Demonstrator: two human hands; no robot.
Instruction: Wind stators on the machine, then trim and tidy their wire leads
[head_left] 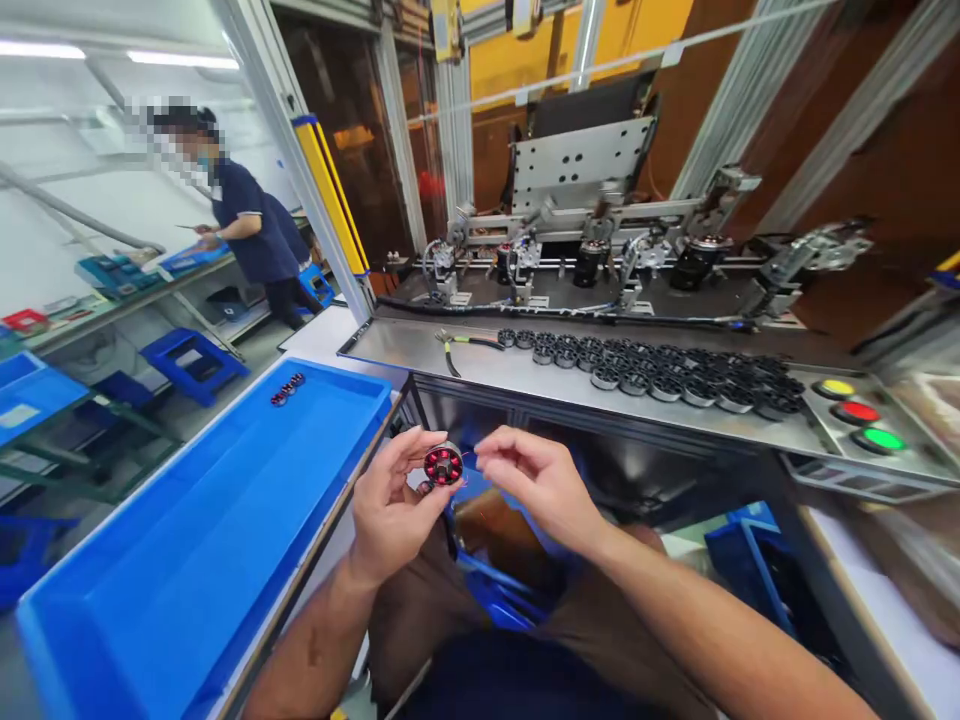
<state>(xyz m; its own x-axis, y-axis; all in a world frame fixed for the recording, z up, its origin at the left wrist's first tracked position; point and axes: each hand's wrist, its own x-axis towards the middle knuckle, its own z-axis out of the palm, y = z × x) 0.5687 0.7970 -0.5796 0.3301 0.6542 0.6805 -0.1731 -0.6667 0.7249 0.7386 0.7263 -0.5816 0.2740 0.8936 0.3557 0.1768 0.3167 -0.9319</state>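
Observation:
My left hand (397, 500) is closed around a small round motor stator (443, 464), black with red windings, gripping its rim between thumb and fingers. The stator's face is turned up toward me, above my lap. Close by on its right, my right hand (536, 480) has thumb and fingertips pinched together. A thin red wire (466, 454) runs from the stator to those fingertips and appears to be held there, though the wire's end is hidden.
Left of me lies a long blue tray (225, 530) with several small red-and-black stators (287, 388) in its far end. Cutting pliers (450, 345) and rows of black motor parts (667, 370) sit on the metal ledge before a machine fixture (592, 250). Push buttons (855, 412) are at right. A co-worker (251, 220) stands far left.

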